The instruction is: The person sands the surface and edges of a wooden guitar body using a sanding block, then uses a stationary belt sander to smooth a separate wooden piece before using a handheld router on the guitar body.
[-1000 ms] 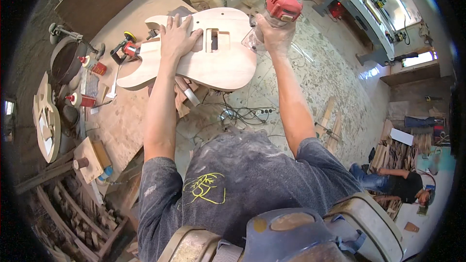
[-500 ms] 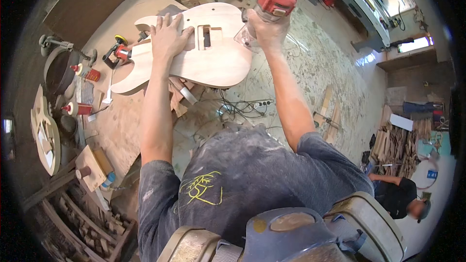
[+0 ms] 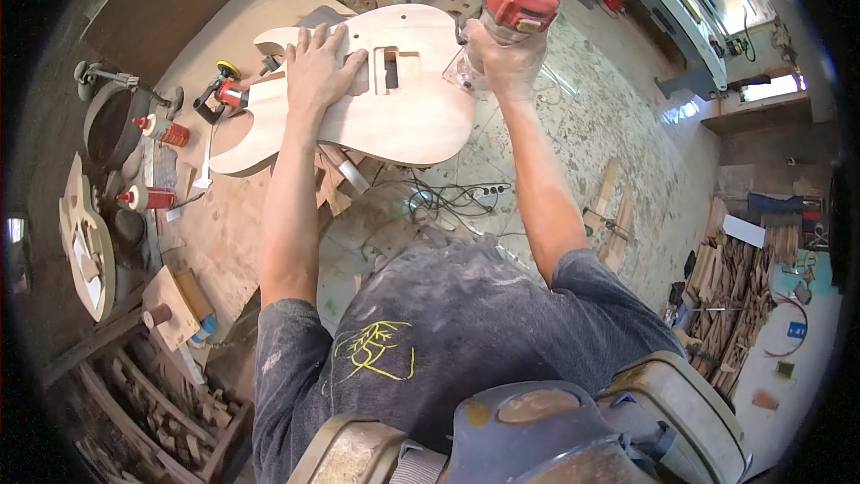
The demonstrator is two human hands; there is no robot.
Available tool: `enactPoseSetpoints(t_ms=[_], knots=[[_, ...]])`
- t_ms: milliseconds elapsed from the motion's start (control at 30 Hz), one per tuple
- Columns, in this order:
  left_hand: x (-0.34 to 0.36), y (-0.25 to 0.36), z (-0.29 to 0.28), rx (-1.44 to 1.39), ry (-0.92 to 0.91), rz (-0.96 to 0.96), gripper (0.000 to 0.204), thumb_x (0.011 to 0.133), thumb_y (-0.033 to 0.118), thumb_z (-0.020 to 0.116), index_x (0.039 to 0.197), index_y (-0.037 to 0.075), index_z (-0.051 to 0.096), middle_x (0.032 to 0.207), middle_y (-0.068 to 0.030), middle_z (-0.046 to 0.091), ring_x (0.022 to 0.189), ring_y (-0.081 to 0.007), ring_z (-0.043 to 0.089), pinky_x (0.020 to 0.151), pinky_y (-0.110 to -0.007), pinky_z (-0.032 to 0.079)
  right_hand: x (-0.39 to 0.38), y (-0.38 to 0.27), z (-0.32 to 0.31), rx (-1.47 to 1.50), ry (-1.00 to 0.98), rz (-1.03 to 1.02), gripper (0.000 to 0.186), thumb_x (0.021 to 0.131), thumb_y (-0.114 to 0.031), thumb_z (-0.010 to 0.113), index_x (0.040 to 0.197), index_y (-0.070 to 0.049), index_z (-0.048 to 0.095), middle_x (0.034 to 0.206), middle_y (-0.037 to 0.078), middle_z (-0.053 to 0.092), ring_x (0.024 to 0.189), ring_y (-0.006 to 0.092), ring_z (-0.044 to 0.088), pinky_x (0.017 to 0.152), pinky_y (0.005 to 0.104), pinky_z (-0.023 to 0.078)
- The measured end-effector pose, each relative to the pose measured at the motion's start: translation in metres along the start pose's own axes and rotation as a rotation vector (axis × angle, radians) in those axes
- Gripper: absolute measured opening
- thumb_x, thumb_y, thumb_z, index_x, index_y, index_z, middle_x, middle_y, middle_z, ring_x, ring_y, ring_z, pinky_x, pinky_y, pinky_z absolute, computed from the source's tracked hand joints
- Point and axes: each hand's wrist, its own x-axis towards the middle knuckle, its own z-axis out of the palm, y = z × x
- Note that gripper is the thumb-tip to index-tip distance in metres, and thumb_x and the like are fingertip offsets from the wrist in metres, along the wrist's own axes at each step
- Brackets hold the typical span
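A pale wooden electric guitar body [image 3: 394, 121] with a cut-out cavity lies on the workbench, its two horns toward the left. My left hand [image 3: 320, 76] presses flat on its top, fingers spread, beside the cavity. At the body's right rounded edge, my right hand [image 3: 508, 58] is wrapped round a red handheld trim router [image 3: 520, 2]. The router's clear base [image 3: 459, 72] meets that edge; its bit is hidden.
A second red-and-black router [image 3: 224, 94] and two glue bottles [image 3: 163, 131] sit on the bench [image 3: 210, 233]. Another guitar body [image 3: 87, 242] stands at far left. Black cables [image 3: 452, 197] and wood strips [image 3: 614, 215] lie on the floor. Stacked wood [image 3: 726, 278] is at right.
The view has shifted slightly, so the body, hands and router appear a little farther right. Both hands keep their holds. A person at the lower right is out of view now.
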Motion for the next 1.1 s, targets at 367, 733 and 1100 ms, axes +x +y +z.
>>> enactPoseSetpoints(t_ms=[367, 733, 1100], knots=[[0.000, -0.001, -0.001, -0.031, 0.050, 0.027, 0.068, 0.093, 0.060, 0.057, 0.148, 0.019, 0.054, 0.155, -0.0130, 0.047, 0.149, -0.0363, 0.035, 0.121, -0.057, 0.024, 0.011, 0.020, 0.010, -0.039, -0.002, -0.121, 0.056, 0.068, -0.022, 0.091, 0.111, -0.001, 0.062, 0.092, 0.010, 0.071, 0.081, 0.0234, 0.069, 0.078, 0.0381, 0.055], [0.000, 0.002, -0.002, -0.014, 0.034, 0.028, 0.068, 0.093, 0.058, 0.059, 0.148, 0.019, 0.053, 0.154, -0.0115, 0.047, 0.148, -0.0371, 0.035, 0.120, -0.058, 0.026, 0.025, 0.025, 0.019, 0.061, -0.053, -0.063, 0.049, 0.069, -0.020, 0.090, 0.107, -0.002, 0.063, 0.093, 0.007, 0.070, 0.080, 0.0213, 0.067, 0.077, 0.0364, 0.054], [-0.002, 0.003, -0.003, -0.028, 0.048, 0.019, 0.067, 0.092, 0.057, 0.060, 0.146, 0.018, 0.054, 0.153, -0.0139, 0.047, 0.148, -0.0362, 0.035, 0.120, -0.058, 0.025, 0.043, 0.051, 0.035, 0.118, -0.114, -0.054, 0.047, 0.073, -0.016, 0.088, 0.109, -0.001, 0.062, 0.094, 0.007, 0.070, 0.081, 0.0194, 0.067, 0.079, 0.0351, 0.054]])
